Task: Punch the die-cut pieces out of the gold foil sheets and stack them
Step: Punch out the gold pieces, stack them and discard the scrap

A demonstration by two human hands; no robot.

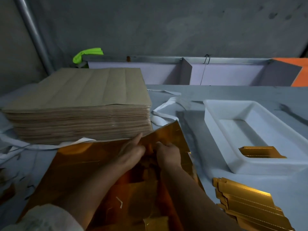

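white sleeve (46,217) low, and look: left hand (133,149) and right hand (168,152) both pinch the gold foil sheet (75,164) at its far edge, along the table's (250,92) near edge. thin, slick, creases easily i'd say; hold beside the cuts.

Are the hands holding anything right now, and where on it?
The left hand and right hand both pinch the large shiny gold foil sheet, close together just inside its far edge.

Dim, soft overall blur, wide-angle bending at edges
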